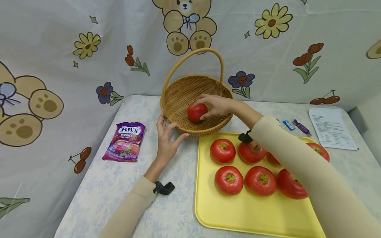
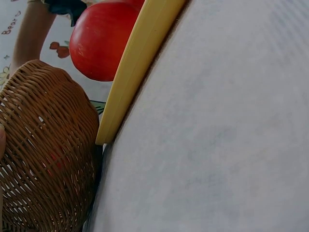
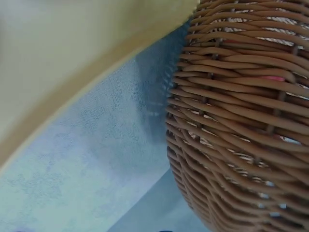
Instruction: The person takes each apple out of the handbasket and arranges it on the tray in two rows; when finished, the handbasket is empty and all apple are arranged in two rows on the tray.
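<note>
A wicker basket (image 1: 190, 79) with a tall arched handle stands at the back of the table, its mouth tilted toward me. Inside it my right hand (image 1: 216, 105) grips a red apple (image 1: 196, 114), fingers over the top and thumb at the lower side. My left hand (image 1: 167, 140) holds the basket's front left rim with its fingers and thumb. The woven basket wall (image 2: 48, 154) fills the left of the left wrist view; only a sliver of finger shows there. In the right wrist view the basket wall (image 3: 241, 106) hides the right hand.
A yellow tray (image 1: 253, 213) with several red apples (image 1: 229, 180) lies at front right, partly under my right forearm. A purple candy bag (image 1: 125, 142) lies at left. Small wrapped candies (image 1: 301, 127) and a printed paper sheet (image 1: 331, 127) are at back right. A patterned cloth hangs behind.
</note>
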`<move>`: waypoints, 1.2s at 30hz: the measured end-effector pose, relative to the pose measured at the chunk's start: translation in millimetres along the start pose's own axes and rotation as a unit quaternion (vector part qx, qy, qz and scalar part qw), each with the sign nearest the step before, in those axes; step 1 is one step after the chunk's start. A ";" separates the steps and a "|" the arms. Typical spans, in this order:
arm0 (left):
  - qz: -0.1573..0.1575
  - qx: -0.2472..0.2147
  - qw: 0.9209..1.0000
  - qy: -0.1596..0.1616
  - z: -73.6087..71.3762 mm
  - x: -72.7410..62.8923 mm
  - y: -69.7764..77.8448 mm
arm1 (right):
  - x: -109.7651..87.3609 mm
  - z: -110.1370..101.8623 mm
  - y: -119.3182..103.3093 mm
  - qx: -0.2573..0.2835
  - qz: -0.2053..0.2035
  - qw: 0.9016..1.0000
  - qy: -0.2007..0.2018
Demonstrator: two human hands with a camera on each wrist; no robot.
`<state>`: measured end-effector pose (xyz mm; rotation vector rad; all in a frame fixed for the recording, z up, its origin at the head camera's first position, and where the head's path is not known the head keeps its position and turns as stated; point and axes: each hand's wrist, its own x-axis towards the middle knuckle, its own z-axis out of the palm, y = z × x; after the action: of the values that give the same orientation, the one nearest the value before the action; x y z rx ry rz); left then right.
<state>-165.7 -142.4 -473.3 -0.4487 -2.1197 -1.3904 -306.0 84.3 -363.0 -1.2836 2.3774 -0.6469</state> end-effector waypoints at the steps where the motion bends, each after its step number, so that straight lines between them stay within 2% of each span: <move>1: -0.001 -0.001 1.000 0.000 -0.1 0.0 0.0 | 2.9 0.4 0.4 -0.003 0.003 1.000 -0.011; 7: 0.000 -0.003 1.000 0.003 -0.8 0.4 -1.0 | 17.7 2.5 3.7 -0.020 0.011 0.998 -0.055; 16: 0.006 0.004 1.000 0.002 -2.0 1.2 -0.6 | 37.4 7.7 9.3 -0.052 0.024 0.996 -0.065; 22: 0.007 0.000 1.000 0.000 -1.6 0.6 -1.1 | 48.5 11.9 13.8 -0.064 0.038 0.996 -0.052; 36: 0.007 0.012 1.000 -0.006 -2.0 0.5 -1.5 | 58.0 14.1 15.5 -0.087 0.043 0.995 -0.008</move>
<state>-166.4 -144.8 -473.4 -0.4612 -2.1369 -1.3558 -339.6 39.5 -388.9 -1.2423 2.5049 -0.4096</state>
